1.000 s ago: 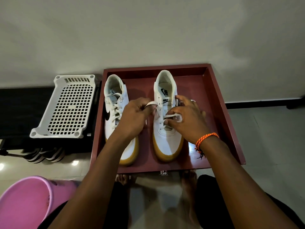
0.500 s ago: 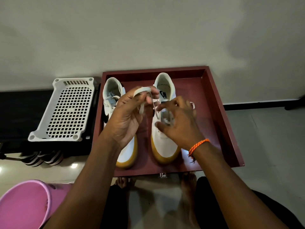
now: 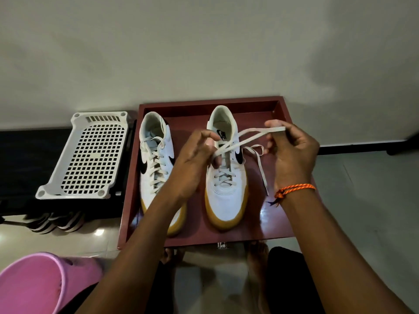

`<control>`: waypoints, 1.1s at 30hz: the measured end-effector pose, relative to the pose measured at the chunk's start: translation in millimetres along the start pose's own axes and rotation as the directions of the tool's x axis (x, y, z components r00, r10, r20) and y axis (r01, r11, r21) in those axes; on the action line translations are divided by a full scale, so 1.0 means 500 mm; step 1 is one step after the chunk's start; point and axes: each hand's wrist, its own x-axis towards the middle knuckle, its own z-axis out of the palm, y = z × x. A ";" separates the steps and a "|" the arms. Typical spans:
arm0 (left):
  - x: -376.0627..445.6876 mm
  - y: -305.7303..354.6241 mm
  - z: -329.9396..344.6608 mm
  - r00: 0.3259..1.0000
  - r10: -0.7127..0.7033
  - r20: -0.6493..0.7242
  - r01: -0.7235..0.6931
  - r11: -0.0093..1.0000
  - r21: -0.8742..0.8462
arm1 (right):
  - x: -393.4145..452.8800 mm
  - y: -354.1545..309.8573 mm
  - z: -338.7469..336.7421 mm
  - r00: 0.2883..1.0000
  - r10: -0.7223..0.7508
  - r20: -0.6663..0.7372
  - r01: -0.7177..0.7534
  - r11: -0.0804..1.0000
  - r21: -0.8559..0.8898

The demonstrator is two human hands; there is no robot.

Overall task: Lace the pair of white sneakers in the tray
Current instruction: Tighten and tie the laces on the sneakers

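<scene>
Head view looks steeply down, close over the tray (image 3: 292, 141) by the wall (image 3: 204, 41).

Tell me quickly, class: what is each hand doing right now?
Left hand: pinches the shoelace over the right sneaker.
Right hand: pinches the shoelace's far end.

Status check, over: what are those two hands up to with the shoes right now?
Left hand and right hand each pinching the flat white lace over right-side white gum-soled sneaker. Upper eyelets unlaced. Nothing in the way.
</scene>
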 end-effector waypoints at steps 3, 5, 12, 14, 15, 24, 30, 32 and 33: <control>0.005 0.011 -0.009 0.990 -0.059 -0.125 0.027 0.971 -0.239 | 0.016 0.017 -0.017 0.986 0.133 -0.101 -0.125 0.989 0.084; 0.007 0.016 -0.021 0.985 -0.071 -0.158 0.000 0.910 -0.414 | 0.021 0.030 -0.025 0.958 0.236 -0.166 -0.220 0.970 0.105; 0.010 0.026 -0.062 0.847 -0.289 -0.445 0.091 0.905 -0.415 | 0.022 0.048 -0.036 0.887 0.416 -0.199 -0.403 0.909 0.105; 0.012 0.001 -0.064 0.808 -0.250 -0.533 0.250 0.966 -0.074 | 0.015 0.035 -0.027 0.885 0.457 -0.087 -0.443 0.885 0.146; 0.011 -0.009 -0.059 0.823 -0.188 -0.536 0.281 0.955 0.097 | 0.009 0.027 -0.020 0.878 0.478 -0.003 -0.471 0.866 0.168; 0.003 -0.008 0.058 0.992 0.114 -0.051 -0.111 0.993 0.048 | -0.043 0.018 0.024 0.841 0.311 0.443 -0.246 0.949 -0.199; 0.004 -0.018 0.057 0.999 -0.034 -0.040 0.033 0.999 -0.038 | -0.043 0.026 0.024 0.869 0.241 0.433 -0.095 0.938 -0.332; 0.008 -0.017 0.051 0.997 -0.042 -0.067 0.040 0.999 -0.027 | -0.038 0.019 0.021 0.880 0.241 0.410 -0.123 0.948 -0.295; 0.010 -0.018 0.047 0.993 -0.046 -0.105 0.044 0.999 -0.019 | -0.033 0.016 0.017 0.901 0.230 0.367 -0.134 0.954 -0.268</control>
